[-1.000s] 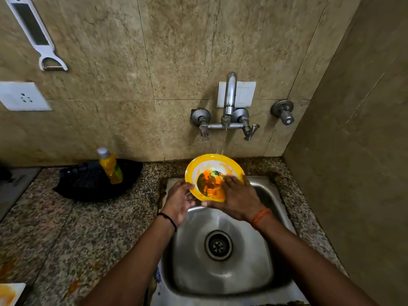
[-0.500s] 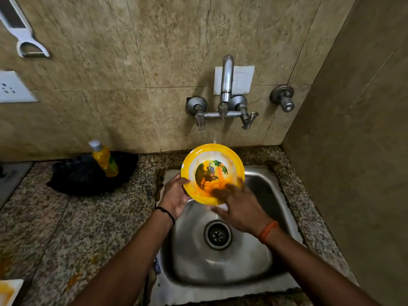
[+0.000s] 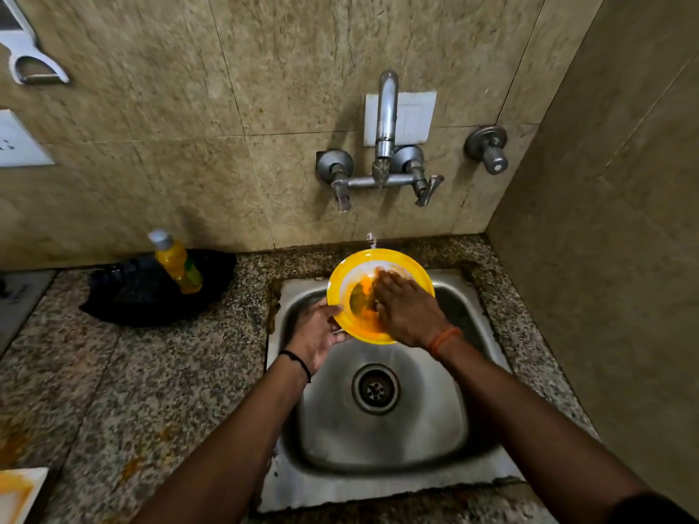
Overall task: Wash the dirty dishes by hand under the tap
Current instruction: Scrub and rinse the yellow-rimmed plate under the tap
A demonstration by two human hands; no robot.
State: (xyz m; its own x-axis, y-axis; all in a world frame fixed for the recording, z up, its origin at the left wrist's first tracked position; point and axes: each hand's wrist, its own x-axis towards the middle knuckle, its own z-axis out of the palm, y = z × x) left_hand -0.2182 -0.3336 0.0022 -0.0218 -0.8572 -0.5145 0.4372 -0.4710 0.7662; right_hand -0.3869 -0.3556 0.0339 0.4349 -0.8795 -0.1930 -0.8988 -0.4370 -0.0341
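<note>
**Kitchen sink corner: yellow bowl under the tap**

Speckled granite surface (image 3: 159,376) against beige tiled walls, with a square steel sink (image 3: 382,482) set into it; all places below are given relative to this sink.

- Wall tap (image 3: 386,119): mounted on the tile behind the sink, spout pointing down, a thin stream of water falling from it toward the bowl's far rim.
- Yellow bowl (image 3: 348,274): held tilted over the back of the sink basin, its inside facing the camera, smeared with orange residue.
- Left hand (image 3: 317,334): grasping the bowl's lower-left rim, thumb on the rim and fingers under it; black band on the wrist.
- Right hand (image 3: 406,308): laid flat inside the bowl, fingers extended against the inner face; orange thread on the wrist.
- Drain (image 3: 375,388): at the middle of the basin floor.
- Yellow liquid bottle (image 3: 177,264): upright to the left of the sink, standing against a black cloth (image 3: 125,296).
- Separate valve (image 3: 488,149): on the wall behind the sink, right of the tap.
- White peeler (image 3: 26,51): hanging on the wall far left of the sink.
</note>
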